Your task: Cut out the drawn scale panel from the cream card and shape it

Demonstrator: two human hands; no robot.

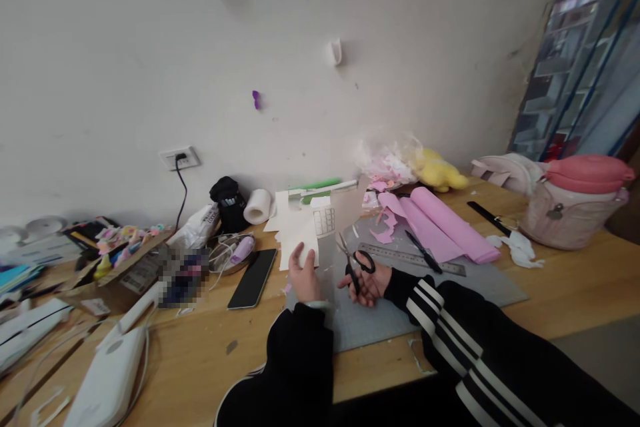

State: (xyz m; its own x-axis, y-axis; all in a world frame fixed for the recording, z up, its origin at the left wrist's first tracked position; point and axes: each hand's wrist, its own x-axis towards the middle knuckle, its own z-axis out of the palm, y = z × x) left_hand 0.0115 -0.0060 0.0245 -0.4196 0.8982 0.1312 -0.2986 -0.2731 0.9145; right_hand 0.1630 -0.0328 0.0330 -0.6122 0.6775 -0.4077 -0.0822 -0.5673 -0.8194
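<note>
Right now, hand by hand:
Right hand: the right hand (369,283), in a black sleeve with white stripes, is closed through the loops of a pair of black-handled steel scissors (353,262); the blades point up and away toward 11 o'clock, slightly parted, not yet touching any sheet.
Left hand: the left hand (304,277) lies at 9 o'clock from the scissors, fingers curled on the lower edge of a white rectangular paper sheet (296,240), pinning it flat.
Surface: both hands rest on a grey gridded cutting mat (370,320) laid on a pale wooden tabletop (575,293).
Step in hand: judging by the grip, the paper is being held ready for a cut, with the scissors lifted beside it.
Next move calls for: bringing the blades to the sheet's edge while the left hand keeps it from sliding.
Around, at 1 o'clock: a steel ruler (415,259) and a roll of pink crepe paper (447,223).
Around, at 9 o'clock: a black smartphone lying face up (253,277), just off the mat.
Farther, at 11 o'clock: a white tape roll (259,206) near the wall.
</note>
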